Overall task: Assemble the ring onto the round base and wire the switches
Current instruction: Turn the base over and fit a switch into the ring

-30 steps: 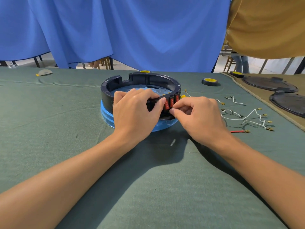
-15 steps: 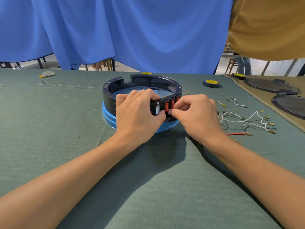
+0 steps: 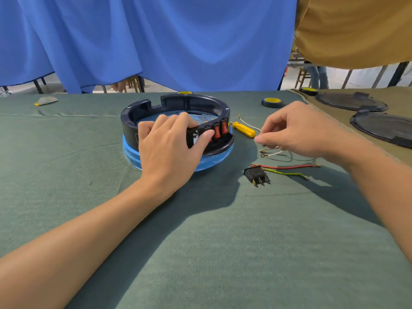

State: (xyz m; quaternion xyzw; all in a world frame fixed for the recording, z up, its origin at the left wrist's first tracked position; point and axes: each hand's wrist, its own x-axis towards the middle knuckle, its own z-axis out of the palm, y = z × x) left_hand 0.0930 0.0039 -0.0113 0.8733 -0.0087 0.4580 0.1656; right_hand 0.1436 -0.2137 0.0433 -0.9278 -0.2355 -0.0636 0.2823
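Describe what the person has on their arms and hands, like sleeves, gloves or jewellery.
Nothing worn shows. The left hand and right hand are bare, with no gloves or rings. The left forearm and right forearm are bare to the picture's edge, with no sleeve, watch or band in view.

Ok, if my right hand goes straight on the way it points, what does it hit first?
Probably the red switches in the black ring that the left hand grips. The right hand, pinching a white wire, points left; the yellow screwdriver lies close to that line, depth unclear.

Green-clothed table (image 3: 66,175), round base (image 3: 133,156), loose switch (image 3: 256,175), yellow screwdriver (image 3: 244,129), tape roll (image 3: 272,102)
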